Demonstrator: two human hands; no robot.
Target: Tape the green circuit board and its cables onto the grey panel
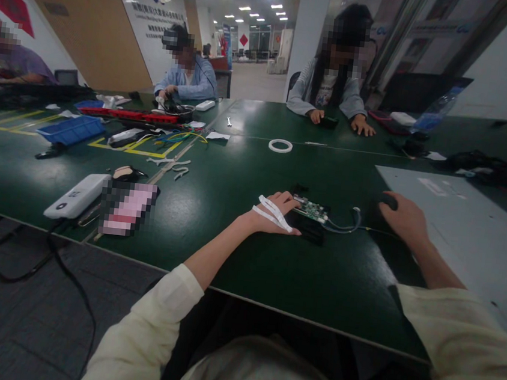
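Observation:
My left hand point(275, 211), with white strips across its back, is at the left end of a small green circuit board point(313, 209). Its fingers curl at the board's far side, and the thumb stretches along the near side. Just below the board lies a black plastic piece point(310, 231), partly covered by the hand. A grey cable point(344, 228) curves away from the board's right end. Farther right, my right hand point(403, 219) is closed round a dark rounded object point(387, 200), whose kind I cannot make out, at the edge of a pale grey sheet.
The pale sheet point(461, 236) covers the table's right side. A white tape ring point(280, 146) lies ahead. To the left are a white power bank point(78, 196), a pink blurred item point(129, 210) and a blue bin point(72, 128). Several people sit around the green table point(212, 234).

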